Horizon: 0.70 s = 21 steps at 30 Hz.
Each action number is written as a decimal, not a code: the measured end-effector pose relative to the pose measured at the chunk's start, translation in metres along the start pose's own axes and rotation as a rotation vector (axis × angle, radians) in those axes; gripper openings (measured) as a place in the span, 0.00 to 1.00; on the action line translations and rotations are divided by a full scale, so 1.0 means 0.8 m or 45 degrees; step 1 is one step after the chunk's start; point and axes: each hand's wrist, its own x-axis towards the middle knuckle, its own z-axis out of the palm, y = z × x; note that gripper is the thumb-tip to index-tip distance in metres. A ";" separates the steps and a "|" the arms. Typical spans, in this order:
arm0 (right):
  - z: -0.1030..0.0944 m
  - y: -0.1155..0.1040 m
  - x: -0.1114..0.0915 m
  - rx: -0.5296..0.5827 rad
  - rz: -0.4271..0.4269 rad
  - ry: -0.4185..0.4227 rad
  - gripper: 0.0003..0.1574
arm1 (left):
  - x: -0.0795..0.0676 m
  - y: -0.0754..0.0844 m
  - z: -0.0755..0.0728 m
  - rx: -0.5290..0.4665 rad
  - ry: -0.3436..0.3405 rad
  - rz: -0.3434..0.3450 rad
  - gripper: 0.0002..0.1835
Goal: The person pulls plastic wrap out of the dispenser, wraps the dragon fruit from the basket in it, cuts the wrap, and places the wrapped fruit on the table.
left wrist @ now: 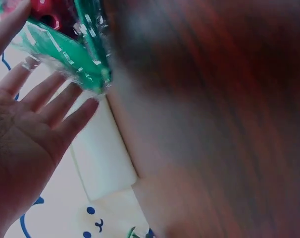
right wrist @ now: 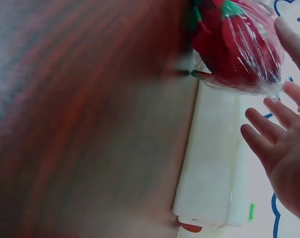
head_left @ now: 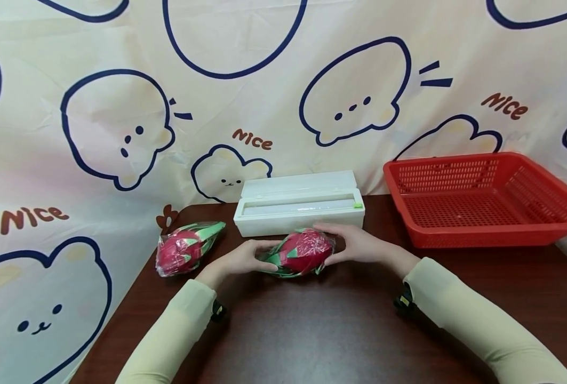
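Note:
A dragon fruit (head_left: 307,249) in clear plastic wrap lies lengthwise between my two hands, in front of the white box. By its green, leafy end is my left hand (head_left: 246,258). The left wrist view shows that hand's fingers fairly straight, close against the wrapped green tips (left wrist: 73,57). My right hand (head_left: 355,244) is at the red end, its thumb and fingers spread to either side. In the right wrist view its fingers look extended beside the wrap. A second wrapped dragon fruit (head_left: 182,250) rests on the table, left of my left hand.
The white wrap-dispenser box (head_left: 300,220) stands behind the fruit with its lid raised and a green piece at its right end. At the back right sits a red plastic basket (head_left: 485,237). A printed cloth hangs behind the dark brown table (head_left: 321,330).

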 end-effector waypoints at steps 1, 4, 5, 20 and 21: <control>0.002 0.000 -0.001 -0.018 -0.008 0.000 0.55 | 0.000 -0.001 0.000 0.006 0.002 -0.004 0.35; 0.005 0.001 -0.003 -0.043 -0.013 0.000 0.56 | -0.002 -0.001 0.001 0.019 0.028 0.002 0.37; 0.006 0.002 -0.004 -0.050 -0.011 0.001 0.56 | -0.002 0.001 0.002 0.019 0.042 0.011 0.39; 0.011 0.013 -0.003 -0.099 -0.055 0.127 0.41 | 0.019 0.013 0.021 0.119 0.115 0.205 0.45; 0.010 0.012 -0.003 -0.100 -0.053 0.135 0.40 | 0.020 0.013 0.020 0.087 0.111 0.203 0.44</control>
